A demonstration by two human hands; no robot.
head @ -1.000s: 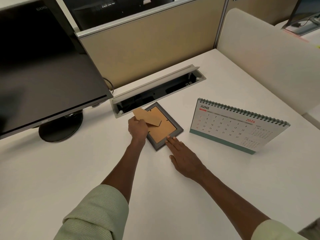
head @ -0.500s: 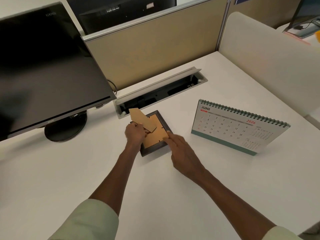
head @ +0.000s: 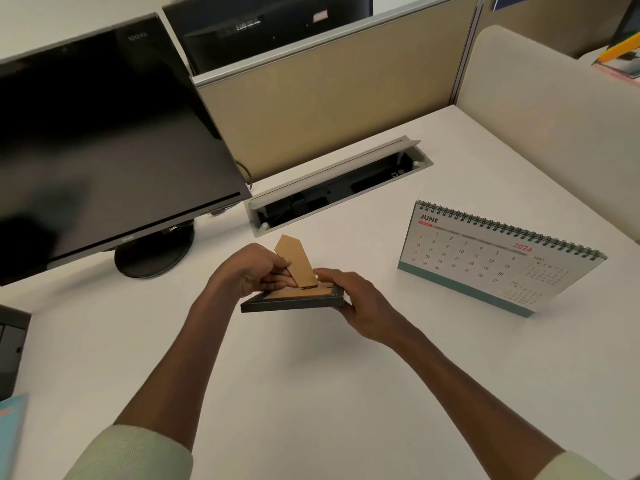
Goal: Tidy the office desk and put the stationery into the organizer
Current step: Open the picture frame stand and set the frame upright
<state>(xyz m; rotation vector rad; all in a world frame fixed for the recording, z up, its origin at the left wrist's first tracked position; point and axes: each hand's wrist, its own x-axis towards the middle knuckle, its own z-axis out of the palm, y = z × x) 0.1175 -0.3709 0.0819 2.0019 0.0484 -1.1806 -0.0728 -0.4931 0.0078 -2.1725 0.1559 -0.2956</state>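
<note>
Both hands hold a small dark picture frame (head: pixel 292 302) above the white surface (head: pixel 311 393), near the middle of the view. The frame is turned with its brown back side up and is tilted, its near edge toward the camera. The left hand (head: pixel 247 271) is at the 9 o'clock side of the frame; its fingers (head: pixel 277 279) are pressed together and pinch the brown cardboard stand (head: pixel 295 260), which rises from the back of the frame toward 11 o'clock. The right hand (head: pixel 360 303) is at the 3 o'clock side; its fingers are curled around the right edge of the frame, the thumb on top and the others under it.

At 2 o'clock from the frame a desk calendar (head: pixel 491 259) stands on the surface, showing June. At 12 o'clock there is an open cable tray (head: pixel 341 185) set in the surface. At 10 o'clock stands a black monitor (head: pixel 104 140) on a round foot. Behind are beige partitions (head: pixel 329 88).
</note>
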